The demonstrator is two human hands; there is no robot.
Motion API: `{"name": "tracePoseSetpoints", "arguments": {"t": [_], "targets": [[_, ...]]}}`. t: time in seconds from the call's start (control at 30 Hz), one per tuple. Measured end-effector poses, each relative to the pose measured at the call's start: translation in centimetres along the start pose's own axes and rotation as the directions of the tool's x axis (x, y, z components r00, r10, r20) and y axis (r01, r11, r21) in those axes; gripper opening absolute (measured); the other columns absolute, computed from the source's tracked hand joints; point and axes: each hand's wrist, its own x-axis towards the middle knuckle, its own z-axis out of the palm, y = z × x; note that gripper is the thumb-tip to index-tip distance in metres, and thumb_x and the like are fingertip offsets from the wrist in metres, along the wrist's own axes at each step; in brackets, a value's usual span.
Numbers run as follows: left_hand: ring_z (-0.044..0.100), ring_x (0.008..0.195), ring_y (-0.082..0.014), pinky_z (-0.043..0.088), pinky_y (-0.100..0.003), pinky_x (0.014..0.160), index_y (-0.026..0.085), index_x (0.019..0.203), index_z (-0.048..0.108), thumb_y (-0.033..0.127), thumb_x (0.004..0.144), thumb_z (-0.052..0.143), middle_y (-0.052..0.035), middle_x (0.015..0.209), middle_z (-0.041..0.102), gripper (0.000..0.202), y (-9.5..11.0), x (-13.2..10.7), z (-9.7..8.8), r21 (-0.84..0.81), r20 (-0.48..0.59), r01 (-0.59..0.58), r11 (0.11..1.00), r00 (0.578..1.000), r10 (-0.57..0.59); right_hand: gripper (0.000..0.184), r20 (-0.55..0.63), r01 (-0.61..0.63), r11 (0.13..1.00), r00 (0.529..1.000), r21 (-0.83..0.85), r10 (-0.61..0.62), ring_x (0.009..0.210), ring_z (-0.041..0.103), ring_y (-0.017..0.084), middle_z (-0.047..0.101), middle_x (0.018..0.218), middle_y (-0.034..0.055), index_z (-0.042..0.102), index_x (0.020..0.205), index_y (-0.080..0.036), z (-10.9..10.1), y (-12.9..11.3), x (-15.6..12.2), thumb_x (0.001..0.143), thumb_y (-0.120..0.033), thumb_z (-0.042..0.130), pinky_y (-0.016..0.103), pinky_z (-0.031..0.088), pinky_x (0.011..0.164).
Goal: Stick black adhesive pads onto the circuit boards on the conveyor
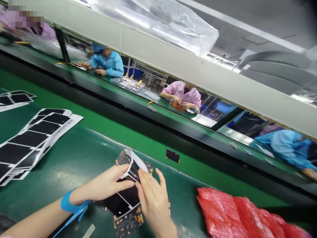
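My left hand (109,184) grips a white-backed sheet of black stickers (127,193) and curls its far end upward. My right hand (152,198) pinches at the sheet's curled edge with fingers pressed together. Under the sheet lies a black circuit panel with orange markings (128,222) on the dark green mat (81,155). A blue strap (71,208) circles my left wrist.
Stacks of black sticker sheets (29,138) lie at the left. A red plastic bag (242,215) sits at the lower right. A small black panel (172,155) rests on the green conveyor. Across the belt, several people in blue and pink coats work at their bench.
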Motion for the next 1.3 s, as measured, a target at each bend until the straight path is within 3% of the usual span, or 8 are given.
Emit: {"name": "tracePoseSetpoints", "arguments": {"t": [0.17,0.33,0.63,0.8,0.97,1.07,1.17,1.3], "targets": [[0.056,0.091,-0.0205,0.048,-0.028,0.085,0.017,0.096,0.058,0.053,0.092,0.058,-0.0048,0.100,0.065,0.036,0.8,-1.0,-0.2,0.115,-0.017,0.029,0.993,0.999,-0.028,0.030,0.006,0.102,0.993,0.995,0.051,-0.103,0.099,0.081,0.020,0.083,0.110,0.0127,0.067,0.129,-0.008,-0.3,0.0,0.0,0.106,-0.008,0.049,0.040,0.057,0.109],[0.049,0.087,-0.0196,0.041,-0.029,0.082,0.017,0.099,0.055,0.047,0.090,0.054,-0.0031,0.093,0.058,0.031,1.8,-2.1,-0.3,0.194,0.021,0.063,0.979,0.997,-0.069,0.027,-0.017,0.146,0.983,0.989,0.114,-0.145,0.092,0.082,0.020,0.084,0.101,0.0118,0.069,0.121,-0.007,-0.2,-0.6,-0.3,0.104,-0.006,0.048,0.036,0.065,0.094],[0.038,0.070,-0.0133,0.032,-0.025,0.063,0.018,0.082,0.046,0.056,0.089,0.056,0.0022,0.075,0.042,0.040,0.4,-0.8,-0.4,0.198,0.074,0.064,0.978,0.994,-0.081,0.027,-0.007,0.068,0.979,0.998,0.194,-0.068,0.082,0.082,0.016,0.084,0.098,0.0067,0.071,0.117,-0.013,0.1,0.8,-0.7,0.107,-0.009,0.047,0.030,0.065,0.091],[0.046,0.073,-0.0143,0.038,-0.025,0.068,0.016,0.081,0.053,0.057,0.094,0.051,-0.0006,0.078,0.056,0.044,-0.1,0.0,-0.6,0.204,0.036,0.026,0.979,0.999,-0.034,0.026,-0.037,-0.070,0.985,0.996,0.159,0.077,0.093,0.082,0.020,0.084,0.108,0.0084,0.071,0.126,-0.016,1.1,1.2,-0.9,0.109,-0.021,0.052,0.031,0.066,0.086],[0.053,0.078,-0.0154,0.041,-0.023,0.075,0.015,0.093,0.066,0.053,0.100,0.046,-0.0008,0.084,0.065,0.044,0.2,1.2,-0.5,0.216,-0.021,-0.043,0.975,0.999,0.048,0.026,-0.067,-0.131,0.985,0.988,0.115,0.139,0.104,0.080,0.021,0.083,0.114,0.0088,0.074,0.116,-0.017,1.6,1.8,0.4,0.112,-0.027,0.050,0.037,0.059,0.099],[0.049,0.067,-0.0128,0.038,-0.022,0.066,0.015,0.078,0.060,0.057,0.100,0.046,0.0013,0.069,0.057,0.049,1.0,2.3,-1.0,0.306,-0.052,-0.077,0.949,0.994,0.098,0.024,-0.056,-0.189,0.968,0.978,0.167,0.200,0.098,0.080,0.019,0.084,0.108,0.0059,0.078,0.109,-0.020,0.8,2.2,1.9,0.111,-0.027,0.054,0.036,0.058,0.094],[0.042,0.058,-0.0106,0.033,-0.023,0.056,0.017,0.069,0.050,0.060,0.100,0.044,0.0026,0.062,0.048,0.053,2.1,3.4,-1.5,0.382,-0.016,-0.152,0.912,0.985,0.171,0.020,-0.052,-0.257,0.927,0.958,0.274,0.281,0.091,0.079,0.017,0.084,0.102,0.0024,0.080,0.105,-0.025,-0.3,2.5,3.1,0.108,-0.027,0.061,0.035,0.055,0.090],[0.049,0.058,-0.0094,0.037,-0.020,0.058,0.016,0.073,0.060,0.051,0.104,0.046,0.0021,0.064,0.058,0.049,2.5,4.1,-1.8,0.388,0.041,-0.293,0.874,0.953,0.301,0.016,-0.068,-0.276,0.889,0.944,0.366,0.322,0.086,0.079,0.014,0.085,0.099,-0.0015,0.082,0.104,-0.027,-1.4,2.6,3.5,0.104,-0.020,0.067,0.033,0.047,0.094]]}}
